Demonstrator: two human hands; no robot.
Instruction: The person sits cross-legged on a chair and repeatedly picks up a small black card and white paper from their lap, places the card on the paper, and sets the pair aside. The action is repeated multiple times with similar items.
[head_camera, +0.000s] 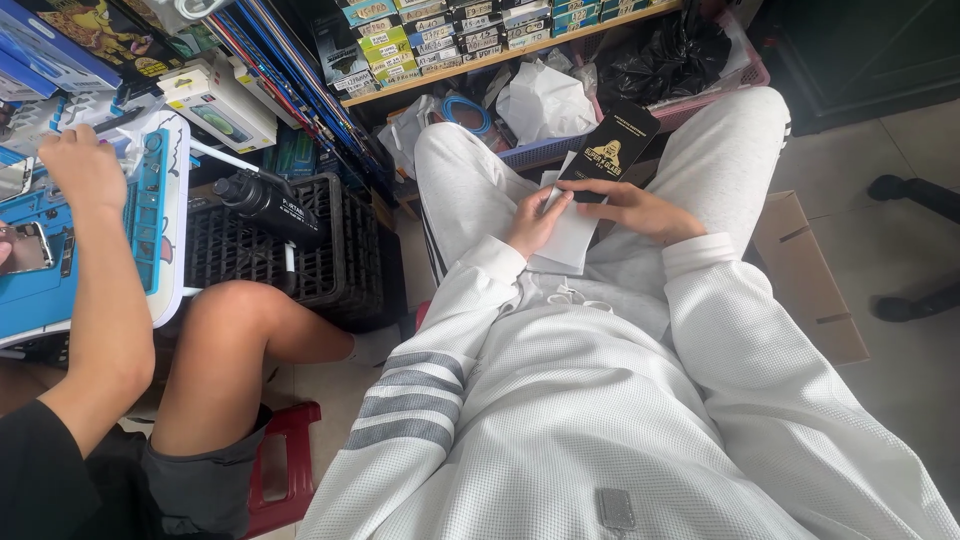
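Observation:
I sit with both hands over my lap, in a white hoodie and light grey trousers. My left hand (533, 221) pinches a flat white sleeve (571, 238) against my thigh. My right hand (632, 208) holds the lower end of a slim black box (609, 150) with gold print, which sticks up and away from me. The black box and the white sleeve touch where my fingers meet.
A co-worker sits at my left, one hand (80, 168) on a blue work mat (40, 250) on a white table. A black crate (300, 250), a shelf of small boxes (450, 35), bags in a pink basket (660, 55) and a cardboard box (805, 280) surround me.

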